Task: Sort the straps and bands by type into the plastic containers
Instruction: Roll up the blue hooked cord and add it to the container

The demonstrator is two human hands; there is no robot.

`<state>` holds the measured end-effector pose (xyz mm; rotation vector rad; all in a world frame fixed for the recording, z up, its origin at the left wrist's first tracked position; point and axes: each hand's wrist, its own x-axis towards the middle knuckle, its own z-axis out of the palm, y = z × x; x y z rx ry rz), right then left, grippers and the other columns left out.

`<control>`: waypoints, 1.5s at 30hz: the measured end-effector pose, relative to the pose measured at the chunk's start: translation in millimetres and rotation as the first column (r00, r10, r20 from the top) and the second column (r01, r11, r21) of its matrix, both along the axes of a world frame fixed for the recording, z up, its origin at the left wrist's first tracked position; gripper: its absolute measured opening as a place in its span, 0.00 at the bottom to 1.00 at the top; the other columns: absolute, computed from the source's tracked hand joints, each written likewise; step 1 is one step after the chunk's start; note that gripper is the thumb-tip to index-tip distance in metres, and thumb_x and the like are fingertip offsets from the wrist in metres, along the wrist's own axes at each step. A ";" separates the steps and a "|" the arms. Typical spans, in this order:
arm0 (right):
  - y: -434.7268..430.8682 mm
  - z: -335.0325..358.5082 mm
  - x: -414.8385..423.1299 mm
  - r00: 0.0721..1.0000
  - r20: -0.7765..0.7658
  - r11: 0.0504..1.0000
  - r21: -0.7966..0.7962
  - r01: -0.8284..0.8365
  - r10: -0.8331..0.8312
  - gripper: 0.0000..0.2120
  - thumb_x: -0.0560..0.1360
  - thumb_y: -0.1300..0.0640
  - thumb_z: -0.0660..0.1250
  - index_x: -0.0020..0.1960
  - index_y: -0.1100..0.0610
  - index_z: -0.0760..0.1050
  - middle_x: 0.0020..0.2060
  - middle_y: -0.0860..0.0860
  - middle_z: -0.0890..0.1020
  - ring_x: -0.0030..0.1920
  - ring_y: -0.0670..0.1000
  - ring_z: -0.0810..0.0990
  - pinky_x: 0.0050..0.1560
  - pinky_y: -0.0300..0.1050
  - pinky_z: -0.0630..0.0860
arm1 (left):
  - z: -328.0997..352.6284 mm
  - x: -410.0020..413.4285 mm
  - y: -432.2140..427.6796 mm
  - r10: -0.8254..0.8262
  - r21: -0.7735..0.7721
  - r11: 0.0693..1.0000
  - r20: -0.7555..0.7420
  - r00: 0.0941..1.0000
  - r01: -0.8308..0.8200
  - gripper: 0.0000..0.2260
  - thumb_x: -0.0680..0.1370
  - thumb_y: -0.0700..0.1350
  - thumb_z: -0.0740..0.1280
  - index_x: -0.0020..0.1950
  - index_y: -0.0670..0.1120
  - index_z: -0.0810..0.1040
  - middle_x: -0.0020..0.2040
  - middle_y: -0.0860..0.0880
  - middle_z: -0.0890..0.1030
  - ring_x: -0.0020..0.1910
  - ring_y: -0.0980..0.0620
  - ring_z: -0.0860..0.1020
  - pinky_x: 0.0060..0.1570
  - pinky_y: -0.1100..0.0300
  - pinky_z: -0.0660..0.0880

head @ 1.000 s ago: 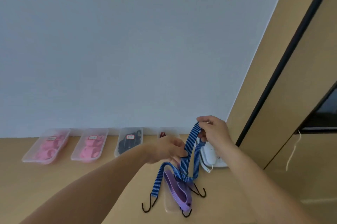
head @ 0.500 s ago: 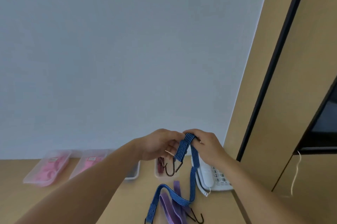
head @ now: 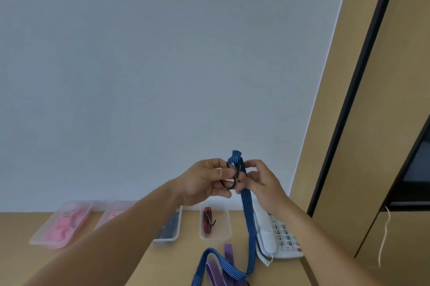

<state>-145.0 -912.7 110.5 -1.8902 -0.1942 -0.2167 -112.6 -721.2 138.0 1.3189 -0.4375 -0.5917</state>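
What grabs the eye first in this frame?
The left hand and right hand meet mid-frame against the pale wall, gripping the folded top of a blue striped strap, its dark hook by the left fingers. The strap hangs to the wooden desk beside a white telephone. At far left, clear containers hold pink bands.

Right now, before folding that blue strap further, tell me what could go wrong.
1. The blue strap hangs from the right hand down past the telephone; pulling it up could catch the handset or its cord.
2. Its low loop lies across the purple band, which may get dragged along.
3. The hook in the left hand might slip from the grip and swing.
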 end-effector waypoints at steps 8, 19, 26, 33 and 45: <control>8.4 2.6 -5.5 0.995 -0.069 0.892 0.450 -0.036 0.075 0.11 0.71 0.55 0.67 0.47 0.63 0.74 0.36 0.60 0.81 0.34 0.58 0.77 0.40 0.54 0.74 | 1.3 7.3 -15.0 0.231 0.010 0.973 0.052 0.971 -0.232 0.07 0.75 0.42 0.72 0.38 0.44 0.79 0.36 0.48 0.79 0.34 0.53 0.73 0.36 0.61 0.70; 13.9 -0.7 -13.9 0.996 -0.035 0.987 0.136 0.085 -0.081 0.11 0.80 0.54 0.64 0.47 0.61 0.78 0.29 0.52 0.80 0.26 0.48 0.69 0.30 0.42 0.67 | 0.8 1.7 -18.8 0.288 0.170 0.917 0.346 0.893 -0.361 0.11 0.79 0.46 0.70 0.43 0.39 0.78 0.33 0.44 0.83 0.28 0.50 0.78 0.30 0.60 0.74; 19.3 1.8 -13.7 0.996 0.024 0.993 0.087 0.079 -0.082 0.06 0.79 0.57 0.67 0.46 0.59 0.79 0.28 0.49 0.79 0.26 0.47 0.69 0.30 0.39 0.68 | -5.2 2.8 -22.1 0.333 0.224 0.864 0.417 0.846 -0.451 0.11 0.78 0.47 0.70 0.40 0.42 0.77 0.29 0.48 0.79 0.26 0.51 0.74 0.29 0.58 0.70; 27.1 4.9 -13.1 0.997 0.003 0.979 0.193 0.070 -0.072 0.10 0.80 0.56 0.65 0.46 0.62 0.78 0.33 0.53 0.83 0.29 0.49 0.74 0.33 0.43 0.71 | -3.4 -0.8 -29.6 0.375 0.173 0.852 0.456 0.807 -0.494 0.11 0.79 0.46 0.68 0.45 0.37 0.78 0.32 0.49 0.80 0.28 0.54 0.76 0.31 0.65 0.72; 27.4 0.6 -13.0 0.997 -0.047 0.959 0.275 0.064 -0.053 0.12 0.82 0.57 0.61 0.47 0.58 0.82 0.35 0.55 0.84 0.32 0.50 0.76 0.39 0.45 0.74 | -1.2 2.5 -27.3 0.231 -0.032 0.973 0.150 0.961 -0.229 0.13 0.84 0.46 0.59 0.62 0.39 0.76 0.56 0.42 0.83 0.40 0.49 0.81 0.44 0.53 0.77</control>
